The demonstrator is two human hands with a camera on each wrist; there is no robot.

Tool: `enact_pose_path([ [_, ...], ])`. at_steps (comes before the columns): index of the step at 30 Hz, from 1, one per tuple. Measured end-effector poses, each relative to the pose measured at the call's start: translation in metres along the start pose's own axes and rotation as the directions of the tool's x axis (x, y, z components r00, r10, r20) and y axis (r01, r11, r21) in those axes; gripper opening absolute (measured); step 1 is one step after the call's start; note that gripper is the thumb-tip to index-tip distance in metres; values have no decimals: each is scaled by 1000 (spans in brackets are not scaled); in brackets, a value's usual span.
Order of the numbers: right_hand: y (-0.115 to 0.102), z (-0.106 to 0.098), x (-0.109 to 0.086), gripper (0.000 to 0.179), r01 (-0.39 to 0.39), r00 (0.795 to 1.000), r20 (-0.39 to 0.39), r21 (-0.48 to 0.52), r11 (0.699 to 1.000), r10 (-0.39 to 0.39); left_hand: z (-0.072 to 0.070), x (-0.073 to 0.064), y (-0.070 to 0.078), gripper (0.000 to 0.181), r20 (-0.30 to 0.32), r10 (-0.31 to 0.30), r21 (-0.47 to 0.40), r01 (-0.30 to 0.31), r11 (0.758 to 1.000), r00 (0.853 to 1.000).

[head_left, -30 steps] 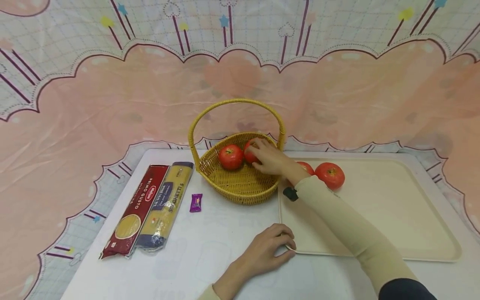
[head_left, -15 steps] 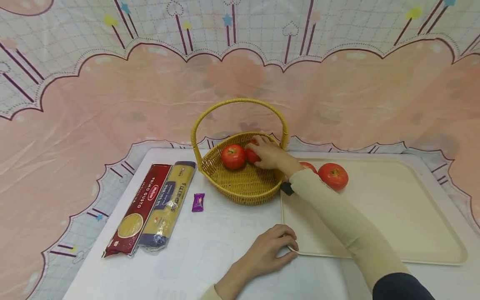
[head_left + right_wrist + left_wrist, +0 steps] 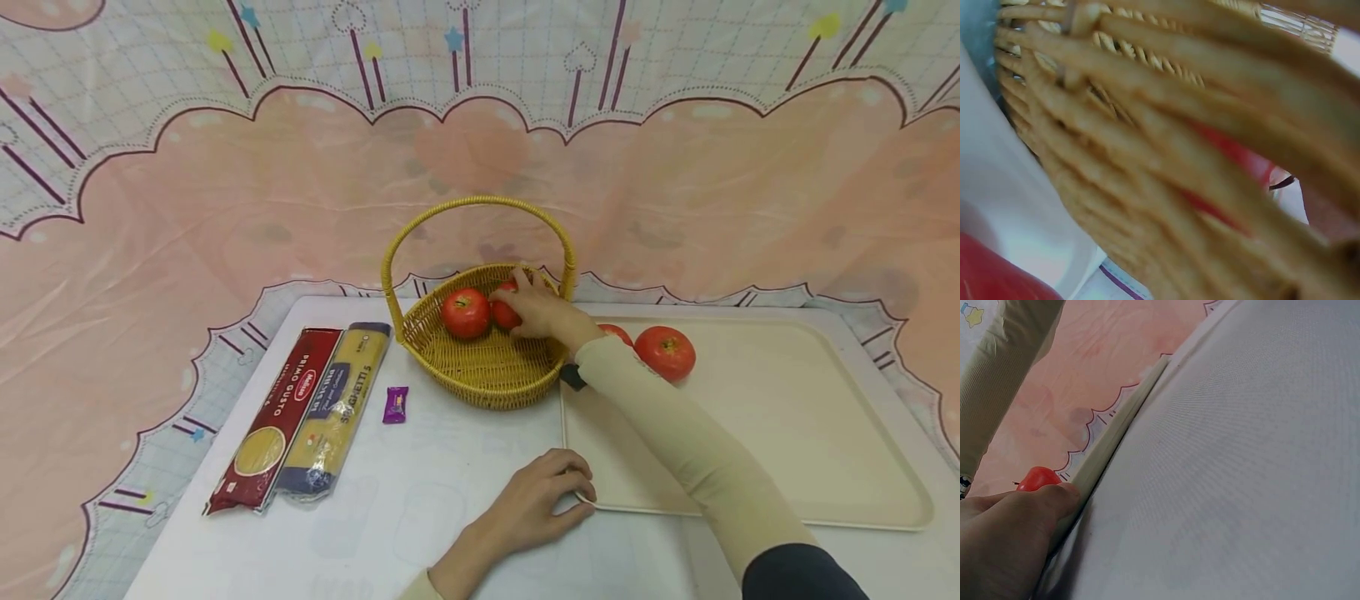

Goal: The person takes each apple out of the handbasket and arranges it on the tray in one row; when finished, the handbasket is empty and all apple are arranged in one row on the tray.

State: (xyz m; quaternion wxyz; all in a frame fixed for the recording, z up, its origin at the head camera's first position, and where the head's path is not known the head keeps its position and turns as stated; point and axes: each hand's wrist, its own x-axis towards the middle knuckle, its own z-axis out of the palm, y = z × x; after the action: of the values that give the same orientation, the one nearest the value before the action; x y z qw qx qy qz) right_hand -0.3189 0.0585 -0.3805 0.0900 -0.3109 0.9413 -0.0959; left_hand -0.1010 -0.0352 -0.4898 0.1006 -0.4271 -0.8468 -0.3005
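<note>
A yellow wicker basket with a tall handle holds two red apples. One apple sits uncovered on the left; my right hand is over the other apple, its fingers spread around the top and side. The basket's weave blocks most of that apple in the right wrist view. My left hand holds the near left corner of a cream tray, with the fingers bent at its rim. Two more apples lie at the tray's back left, one in plain view and one partly behind my right arm.
Left of the basket lie a red pasta packet, a yellow and blue spaghetti packet and a small purple wrapped sweet. A patterned pink cloth hangs behind the white table.
My right hand's fingers have loosened and spread a little over the apple in the basket, one finger lifting. The left hand stays at the tray corner; the head view has shifted slightly.
</note>
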Motion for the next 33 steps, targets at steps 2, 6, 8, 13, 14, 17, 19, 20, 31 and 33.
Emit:
enact_pose_path([
  [2, 0, 0, 1, 65, -21, 1000, 3, 4, 1000, 21, 0, 0, 0, 5, 0, -3, -5, 3, 1000, 1000],
  [6, -1, 1, 0, 71, -73, 996, 51, 45, 996, 71, 1, 1, 1, 5, 1, -2, -12, 2, 1000, 1000],
  [8, -2, 2, 0, 73, -88, 994, 74, 64, 994, 84, 1, 1, 1, 5, 3, 0, -13, 1, 1000, 1000],
  [13, -2, 5, -2, 70, -87, 994, 70, 85, 993, 81, 2, 1, 2, 6, 4, 6, -2, -6, 1000, 1000],
  [14, -2, 6, -2, 69, -86, 995, 64, 84, 993, 80, 2, 1, 2, 6, 8, 1, -8, -1, 1000, 1000],
  [17, -2, 7, -3, 66, -78, 996, 55, 82, 994, 74, 1, 2, 2, 6, 9, 1, -12, -1, 1000, 1000],
  [19, -2, 7, -5, 65, -71, 996, 54, 87, 994, 66, 1, 2, 2, 6, 6, 5, -9, -5, 1000, 1000],
  [20, -3, 7, -5, 65, -65, 997, 53, 90, 994, 61, 1, 2, 2, 6, 5, 5, -8, -5, 1000, 1000],
  [31, -6, 6, -12, 62, -29, 1000, 2, 114, 993, 29, -1, 2, 1, 6, 0, 1, 2, -1, 1000, 1000],
  [33, -7, 6, -13, 61, -26, 1000, -13, 123, 992, 28, -1, 2, 1, 6, 1, 2, 1, -2, 1000, 1000],
])
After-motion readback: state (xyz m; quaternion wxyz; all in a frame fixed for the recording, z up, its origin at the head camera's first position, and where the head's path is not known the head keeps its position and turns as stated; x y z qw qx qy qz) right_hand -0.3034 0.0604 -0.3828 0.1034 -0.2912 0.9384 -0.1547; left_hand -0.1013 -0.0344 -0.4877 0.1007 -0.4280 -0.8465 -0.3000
